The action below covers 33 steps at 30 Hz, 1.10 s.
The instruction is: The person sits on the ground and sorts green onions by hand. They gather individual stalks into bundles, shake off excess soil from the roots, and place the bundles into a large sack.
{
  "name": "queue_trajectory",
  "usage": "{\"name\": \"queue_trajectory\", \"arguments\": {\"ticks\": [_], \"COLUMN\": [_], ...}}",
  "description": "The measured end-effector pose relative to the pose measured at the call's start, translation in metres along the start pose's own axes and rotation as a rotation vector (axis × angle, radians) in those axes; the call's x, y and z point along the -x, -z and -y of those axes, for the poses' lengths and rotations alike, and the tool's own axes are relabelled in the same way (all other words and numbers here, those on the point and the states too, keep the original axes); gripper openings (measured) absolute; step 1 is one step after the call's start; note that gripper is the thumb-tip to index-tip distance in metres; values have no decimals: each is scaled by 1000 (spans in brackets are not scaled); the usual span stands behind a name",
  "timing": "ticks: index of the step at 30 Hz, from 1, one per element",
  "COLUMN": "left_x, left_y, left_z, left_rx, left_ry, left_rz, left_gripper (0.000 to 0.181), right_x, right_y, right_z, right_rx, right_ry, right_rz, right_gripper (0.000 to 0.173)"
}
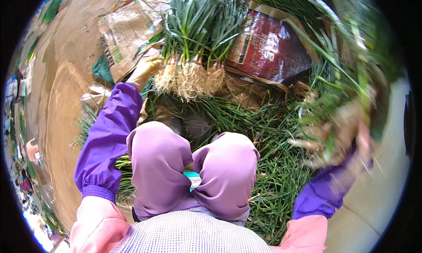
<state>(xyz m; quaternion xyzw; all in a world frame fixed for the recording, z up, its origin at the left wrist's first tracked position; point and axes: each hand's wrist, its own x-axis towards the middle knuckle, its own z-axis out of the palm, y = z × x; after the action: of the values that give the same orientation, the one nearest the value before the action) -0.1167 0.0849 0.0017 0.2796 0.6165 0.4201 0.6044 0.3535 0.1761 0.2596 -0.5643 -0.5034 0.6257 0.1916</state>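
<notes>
Rows of green onions (204, 25) with pale, bushy roots (189, 80) lie across the top centre, leaves pointing away from me. At their left edge my left hand (148, 68), in a yellowish glove, rests beside or on the root ends; whether its fingers grip any stalk is unclear. On the far right my right hand (349, 131) is blurred by motion and closed around a bunch of green onions (362, 85). Those leaves rise towards the upper right, and roots or dry strands hang on the left of the hand. Purple sleeve covers are on both forearms.
A tan woven sack (132, 32) lies left of the onion row, a red and brown printed sack (267, 45) right of it. Loose green leaves (280, 183) cover the ground by my knees (224, 170). More onions (125, 177) lie left of my legs. Pale floor (359, 216) borders the right.
</notes>
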Motion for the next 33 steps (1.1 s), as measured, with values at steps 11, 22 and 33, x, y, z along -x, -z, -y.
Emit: {"name": "queue_trajectory", "arguments": {"ticks": [11,22,33], "left_x": [6,-83,-103], "left_y": [61,22,-59], "left_z": [63,41,19], "left_rx": [76,-85,67], "left_ry": [5,180,185], "left_rz": [-128,-204,-22], "left_gripper": [49,119,26], "right_x": [-165,-200,-262], "right_y": [-121,-123,-193], "right_z": [-122,-241,-258], "right_rx": [313,313,-468], "right_ry": [-104,-135,-222], "right_rz": [250,-158,111], "right_gripper": [71,99,49]}}
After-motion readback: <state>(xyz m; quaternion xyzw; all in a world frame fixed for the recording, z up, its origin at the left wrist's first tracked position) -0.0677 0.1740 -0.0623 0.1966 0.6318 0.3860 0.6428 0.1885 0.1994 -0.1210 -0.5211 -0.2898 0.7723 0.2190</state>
